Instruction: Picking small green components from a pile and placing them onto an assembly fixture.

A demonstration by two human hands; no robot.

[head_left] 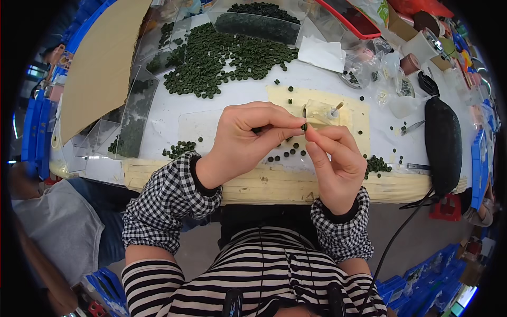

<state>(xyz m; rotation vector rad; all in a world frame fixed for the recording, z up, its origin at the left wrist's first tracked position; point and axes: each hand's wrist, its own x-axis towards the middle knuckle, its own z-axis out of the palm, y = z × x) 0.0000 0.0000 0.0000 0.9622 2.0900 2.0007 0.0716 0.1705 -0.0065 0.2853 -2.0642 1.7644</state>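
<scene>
My left hand comes in from the left with thumb and forefinger pinched on a small dark green round piece. The fingertips of my right hand are closed against the same piece from the other side. Something dark shows inside the curl of my left hand. Just behind the fingertips a thin upright metal tip stands by a cream taped block on a yellowish sheet. Several loose green pieces lie below the hands, and a small cluster sits beside my right wrist.
A large heap of green pieces spreads across the back, in front of a clear bin. A cardboard sheet leans at left. At right are a black pouch, tweezers, plastic bags and a red-edged phone.
</scene>
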